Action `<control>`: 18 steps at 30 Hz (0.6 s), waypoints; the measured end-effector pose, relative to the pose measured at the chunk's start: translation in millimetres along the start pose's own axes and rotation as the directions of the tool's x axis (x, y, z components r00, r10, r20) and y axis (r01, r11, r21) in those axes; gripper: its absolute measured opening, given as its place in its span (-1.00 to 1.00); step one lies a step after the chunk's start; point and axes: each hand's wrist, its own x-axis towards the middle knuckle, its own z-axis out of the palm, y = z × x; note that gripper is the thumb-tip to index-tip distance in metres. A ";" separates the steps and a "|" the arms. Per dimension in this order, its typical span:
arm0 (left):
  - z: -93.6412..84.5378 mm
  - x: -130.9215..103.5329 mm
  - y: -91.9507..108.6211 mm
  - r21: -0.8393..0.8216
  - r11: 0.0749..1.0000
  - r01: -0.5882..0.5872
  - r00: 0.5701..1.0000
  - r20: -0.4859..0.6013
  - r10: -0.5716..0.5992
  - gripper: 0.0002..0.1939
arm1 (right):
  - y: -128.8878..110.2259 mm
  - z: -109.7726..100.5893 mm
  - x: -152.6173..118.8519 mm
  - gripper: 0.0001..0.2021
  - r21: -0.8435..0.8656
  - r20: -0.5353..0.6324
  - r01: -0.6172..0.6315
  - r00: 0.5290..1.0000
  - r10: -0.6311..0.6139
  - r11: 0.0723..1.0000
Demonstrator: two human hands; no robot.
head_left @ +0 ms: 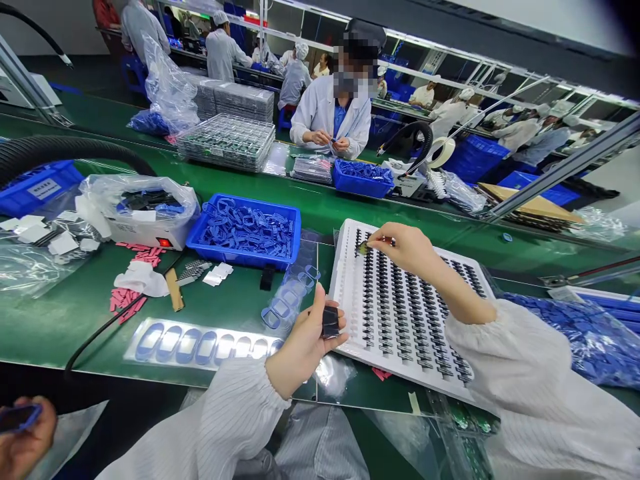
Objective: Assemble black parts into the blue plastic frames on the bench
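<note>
My left hand is closed around a small black square piece, held beside the near left edge of a white foam tray. Rows of small black parts stand in the tray. Over its far left corner, my right hand pinches a small flat part with a yellowish sheen; its exact kind is unclear. Left of my left hand lies a clear strip with blue-edged oval frames. A longer sheet of blue-rimmed ovals lies along the near table edge.
A blue bin full of blue plastic frames stands beyond my left hand. Pink strips and a black cable lie left. Bagged blue parts are right. A co-worker's hand holds a blue-rimmed piece; another person sits opposite.
</note>
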 end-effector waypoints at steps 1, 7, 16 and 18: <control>-0.2 0.3 0.3 0.004 1.000 -0.003 1.000 -0.003 0.003 -0.54 | -8.6 -6.5 -5.1 -0.82 0.137 0.079 0.054 0.995 -0.065 0.989; -0.9 -0.2 -3.3 0.060 0.998 -0.028 1.000 0.001 0.028 -0.49 | -67.9 -13.4 -28.2 -0.77 0.598 0.430 0.167 0.758 -0.490 0.784; -21.5 -13.6 -5.3 0.025 0.999 0.024 0.973 0.229 -0.029 -0.52 | -77.9 7.3 -28.9 -0.77 0.683 0.500 0.062 0.686 -0.529 0.727; -27.3 -13.7 -7.4 -0.004 0.998 0.061 0.963 0.263 -0.058 -0.52 | -80.8 8.2 -30.8 -0.77 0.700 0.504 0.041 0.680 -0.533 0.713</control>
